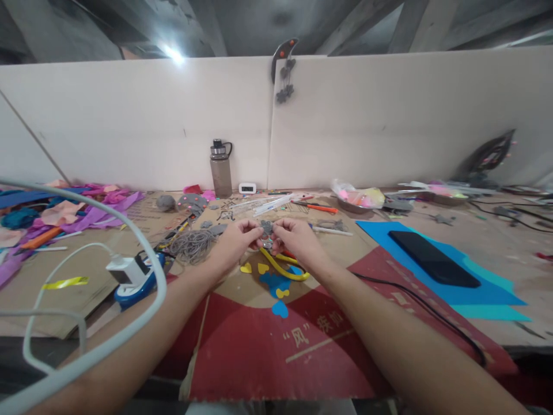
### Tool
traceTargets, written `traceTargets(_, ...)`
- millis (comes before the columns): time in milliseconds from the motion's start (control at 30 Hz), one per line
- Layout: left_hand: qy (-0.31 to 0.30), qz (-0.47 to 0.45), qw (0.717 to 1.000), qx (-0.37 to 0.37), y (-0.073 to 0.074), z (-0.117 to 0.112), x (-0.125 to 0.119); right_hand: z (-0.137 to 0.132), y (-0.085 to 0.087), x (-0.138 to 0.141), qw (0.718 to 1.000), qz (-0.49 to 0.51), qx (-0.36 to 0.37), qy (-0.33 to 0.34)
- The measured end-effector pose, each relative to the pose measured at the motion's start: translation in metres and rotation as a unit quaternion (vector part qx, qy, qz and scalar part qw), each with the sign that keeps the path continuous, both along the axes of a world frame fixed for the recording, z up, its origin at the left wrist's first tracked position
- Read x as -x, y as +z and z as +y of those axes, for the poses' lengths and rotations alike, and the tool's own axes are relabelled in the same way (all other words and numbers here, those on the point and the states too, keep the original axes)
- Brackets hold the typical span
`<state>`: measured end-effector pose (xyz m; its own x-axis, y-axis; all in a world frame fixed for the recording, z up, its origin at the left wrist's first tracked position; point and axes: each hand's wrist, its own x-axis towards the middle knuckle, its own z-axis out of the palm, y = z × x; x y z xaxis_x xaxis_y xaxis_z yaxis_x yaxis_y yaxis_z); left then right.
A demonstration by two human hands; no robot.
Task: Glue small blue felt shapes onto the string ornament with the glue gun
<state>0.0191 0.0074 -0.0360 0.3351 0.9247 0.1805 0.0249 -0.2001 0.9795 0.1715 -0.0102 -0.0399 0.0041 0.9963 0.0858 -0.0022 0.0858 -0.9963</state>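
Held between the left hand [249, 236] and the right hand [294, 237], with both closed in a fingertip pinch: a small grey piece [266, 227], gripped by its two side edges. Placed near the middle of the view, over the printed cardboard [242, 351] on the worktop [514, 253]; cannot tell how far above. Shows a lobed, flower-like outline and a dull surface, too small for reading in detail.

Looks like felt or similar cloth, so probably very light, soft and bendy, with little tendency to slip from a dry pinch. Should fold under pressure rather than crack, yet could crease, or tear at a narrow neck, if pulled hard outward from both sides. Best taken by opposite lobes at the rim, thumb against finger, lightly, leaving the centre uncovered. Better steadied on one side and turned from the other than tugged with both.

Just below, between the hands, glints silvery; cannot tell whether part of the piece or separate. Lower down, note a yellow-handled tool [286, 275], partly hidden by the right hand, and close by, a blue paper heart [280, 310]. To the left, near the left hand, find a loose grey cord bundle [194, 246].
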Motion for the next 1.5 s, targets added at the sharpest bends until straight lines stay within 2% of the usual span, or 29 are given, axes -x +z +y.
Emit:
traceTargets(133, 0.001, -0.059, 0.996, 0.061, 0.000, -0.001, -0.001, 0.002, -0.001, -0.001, 0.999, -0.031, -0.035, -0.024)
traceTargets(267, 0.003, -0.085, 0.993, 0.077, 0.002, -0.001, -0.001, -0.001, 0.001, -0.002, 0.995, -0.046, -0.087, -0.024)
traceTargets(467, -0.020, -0.014, 0.998, 0.056, 0.006, -0.001, 0.003, -0.005, 0.003, -0.004, 0.985, -0.137, -0.103, -0.013)
traceTargets(567, -0.008, 0.007, 0.999, 0.036, 0.005, 0.001, 0.004, -0.004, 0.000, -0.003, 0.981, -0.167, -0.095, 0.007)
traceTargets(633, 0.005, -0.002, 0.999, 0.040, 0.003, 0.003, 0.004, -0.003, -0.002, -0.003, 0.975, -0.186, -0.119, -0.010)
traceTargets(700, 0.016, -0.019, 0.998, 0.050, 0.002, 0.004, 0.003, -0.004, -0.003, -0.003, 0.956, -0.222, -0.186, -0.051)
traceTargets(833, 0.017, -0.039, 0.997, 0.063, 0.003, 0.001, 0.001, -0.005, -0.003, -0.005, 0.884, -0.324, -0.321, -0.100)
traceTargets(967, 0.006, -0.039, 0.997, 0.060, 0.005, -0.003, 0.000, -0.005, -0.002, -0.005, 0.826, -0.406, -0.375, -0.110)
traceTargets(1033, -0.005, -0.045, 0.997, 0.068, 0.005, -0.003, 0.000, -0.005, -0.002, -0.003, 0.808, -0.435, -0.377, -0.125)
traceTargets(1100, -0.004, -0.071, 0.993, 0.093, 0.004, -0.001, 0.000, -0.004, -0.003, -0.002, 0.815, -0.431, -0.363, -0.134)
traceTargets(1133, 0.003, -0.087, 0.990, 0.109, 0.003, 0.000, 0.001, -0.004, -0.003, -0.001, 0.831, -0.412, -0.348, -0.132)
traceTargets(1233, 0.042, -0.131, 0.980, 0.142, 0.004, 0.005, 0.004, -0.004, -0.001, -0.002, 0.903, -0.305, -0.281, -0.116)
traceTargets(1333, 0.059, -0.160, 0.975, 0.143, 0.006, 0.008, 0.006, -0.007, 0.005, -0.006, 0.964, -0.148, -0.208, -0.078)
traceTargets(1400, 0.056, -0.171, 0.974, 0.140, 0.007, 0.008, 0.007, -0.011, 0.009, -0.008, 0.984, -0.053, -0.172, 0.014)
traceTargets(1433, 0.053, -0.176, 0.973, 0.139, 0.007, 0.008, 0.007, -0.014, 0.012, -0.009, 0.984, -0.028, -0.160, 0.079)
traceTargets(1500, 0.051, -0.185, 0.971, 0.139, 0.006, 0.008, 0.007, -0.020, 0.016, -0.008, 0.967, -0.042, -0.160, 0.191)
